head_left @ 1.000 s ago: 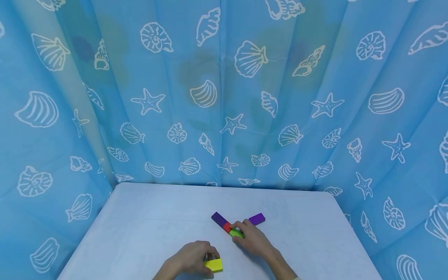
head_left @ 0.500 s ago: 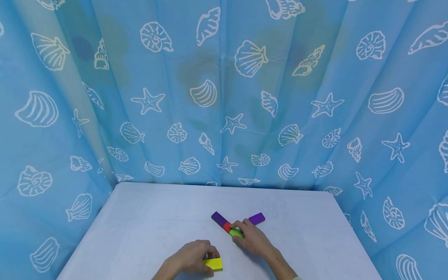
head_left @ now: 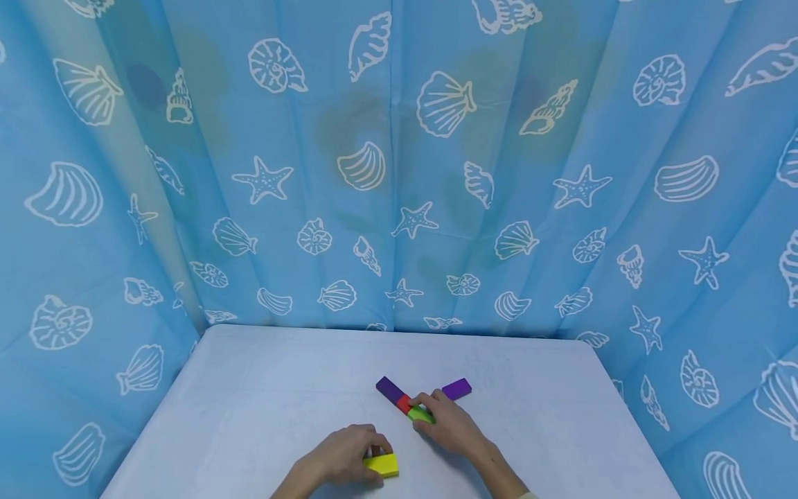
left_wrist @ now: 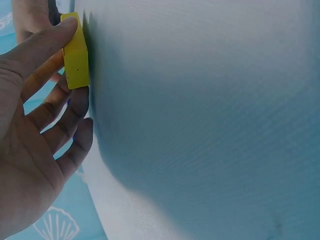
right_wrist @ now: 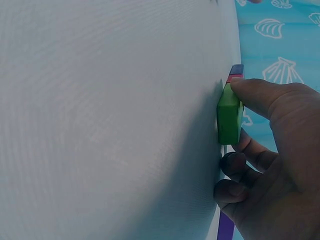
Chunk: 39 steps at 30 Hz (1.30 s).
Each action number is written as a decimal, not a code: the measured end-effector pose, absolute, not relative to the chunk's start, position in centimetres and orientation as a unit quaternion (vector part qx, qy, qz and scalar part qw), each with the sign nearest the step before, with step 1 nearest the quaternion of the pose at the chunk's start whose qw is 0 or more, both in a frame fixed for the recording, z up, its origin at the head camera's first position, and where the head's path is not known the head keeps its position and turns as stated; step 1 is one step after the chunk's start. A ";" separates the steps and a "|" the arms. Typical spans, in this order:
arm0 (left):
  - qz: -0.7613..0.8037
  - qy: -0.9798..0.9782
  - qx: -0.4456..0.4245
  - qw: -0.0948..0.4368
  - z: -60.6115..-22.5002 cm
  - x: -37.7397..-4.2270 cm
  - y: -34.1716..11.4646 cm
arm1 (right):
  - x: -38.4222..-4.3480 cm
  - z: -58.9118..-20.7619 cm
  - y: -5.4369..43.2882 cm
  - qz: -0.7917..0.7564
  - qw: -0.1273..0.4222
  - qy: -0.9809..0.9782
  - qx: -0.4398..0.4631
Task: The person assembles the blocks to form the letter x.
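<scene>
My left hand [head_left: 344, 455] pinches a yellow block [head_left: 385, 466] near the front of the table, thumb on the near side and fingers on the far side. The left wrist view shows that yellow block [left_wrist: 76, 62] held close to the white surface. Further right, my right hand [head_left: 455, 426] grips a green block [head_left: 420, 414] between thumb and fingers. The green block lies end to end with a short red block [head_left: 404, 403] and a dark purple block [head_left: 389, 389], in a slanting row. In the right wrist view my thumb overlaps the joint between green and red.
Just beyond my right hand's fingers lies a brighter purple block [head_left: 458, 389], partly hidden at its near end. The white-covered table [head_left: 268, 388] runs back to a blue curtain [head_left: 399, 159] printed with shells and starfish, which also hangs along both sides.
My left hand has shifted the yellow block slightly away from me and a little to the right. My right hand and the row of blocks have stayed in place.
</scene>
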<state>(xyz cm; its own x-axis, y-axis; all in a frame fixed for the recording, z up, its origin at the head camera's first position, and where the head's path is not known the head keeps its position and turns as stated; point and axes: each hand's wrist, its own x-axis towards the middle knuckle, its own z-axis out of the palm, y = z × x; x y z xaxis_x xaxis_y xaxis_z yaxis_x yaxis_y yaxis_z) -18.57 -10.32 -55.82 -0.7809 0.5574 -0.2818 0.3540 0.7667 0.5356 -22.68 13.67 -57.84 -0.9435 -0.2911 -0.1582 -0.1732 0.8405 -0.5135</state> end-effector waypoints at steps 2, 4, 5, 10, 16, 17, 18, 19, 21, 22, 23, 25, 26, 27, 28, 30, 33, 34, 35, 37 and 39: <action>0.234 0.915 0.249 0.213 -55.8 -18.7 -10.3 | -22.7 -57.8 13.7 -0.256 0.114 0.952 -0.125; 0.234 0.918 0.248 0.202 -55.8 -18.8 -10.2 | -22.7 -57.8 13.6 -0.255 0.114 0.952 -0.127; 0.235 0.920 0.246 0.194 -55.7 -18.8 -10.2 | -22.6 -57.7 13.6 -0.256 0.114 0.952 -0.127; 0.240 0.930 0.236 0.145 -55.7 -19.1 -10.0 | -22.6 -57.8 13.6 -0.257 0.116 0.951 -0.129; 0.245 0.938 0.217 0.113 -55.9 -19.4 -9.6 | -22.6 -57.9 13.6 -0.259 0.119 0.950 -0.128; 0.245 0.939 0.213 0.112 -55.9 -19.4 -9.6 | -22.7 -57.9 13.6 -0.258 0.118 0.950 -0.127; 0.246 0.940 0.208 0.111 -55.9 -19.4 -9.5 | -22.7 -57.9 13.6 -0.258 0.118 0.950 -0.127; 0.246 0.941 0.204 0.111 -55.9 -19.5 -9.4 | -22.7 -57.9 13.6 -0.258 0.117 0.950 -0.127; 0.245 0.943 0.196 0.112 -55.9 -19.5 -9.3 | -22.7 -57.9 13.6 -0.258 0.116 0.950 -0.129; 0.246 0.943 0.192 0.114 -55.8 -19.6 -9.2 | -22.7 -57.9 13.6 -0.258 0.115 0.951 -0.130; 0.246 0.944 0.188 0.116 -55.8 -19.7 -9.1 | -22.7 -57.8 13.6 -0.258 0.115 0.950 -0.131; 0.248 0.944 0.183 0.118 -55.8 -19.8 -9.0 | -22.6 -57.8 13.7 -0.258 0.114 0.950 -0.133; 0.249 0.944 0.181 0.118 -55.8 -19.8 -9.0 | -22.6 -57.7 13.7 -0.258 0.114 0.950 -0.133; 0.249 0.945 0.178 0.119 -55.8 -19.9 -8.9 | -22.6 -57.7 13.7 -0.259 0.115 0.950 -0.133; 0.250 0.945 0.175 0.120 -55.8 -20.0 -8.8 | -22.6 -57.7 13.7 -0.259 0.116 0.950 -0.132; 0.246 0.947 0.170 0.118 -55.8 -20.1 -8.7 | -22.7 -57.7 13.7 -0.259 0.119 0.950 -0.130; 0.241 0.951 0.163 0.108 -55.8 -20.4 -8.4 | -22.8 -57.8 13.6 -0.260 0.123 0.949 -0.126; 0.240 0.952 0.162 0.102 -55.8 -20.4 -8.4 | -22.8 -57.8 13.6 -0.260 0.124 0.950 -0.124; 0.238 0.953 0.162 0.093 -55.8 -20.5 -8.3 | -22.8 -57.8 13.6 -0.259 0.124 0.950 -0.122; 0.238 0.955 0.161 0.077 -55.8 -20.6 -8.2 | -22.9 -57.8 13.5 -0.257 0.123 0.951 -0.121; 0.237 0.956 0.161 0.060 -55.8 -20.6 -8.1 | -22.9 -57.9 13.6 -0.255 0.121 0.952 -0.120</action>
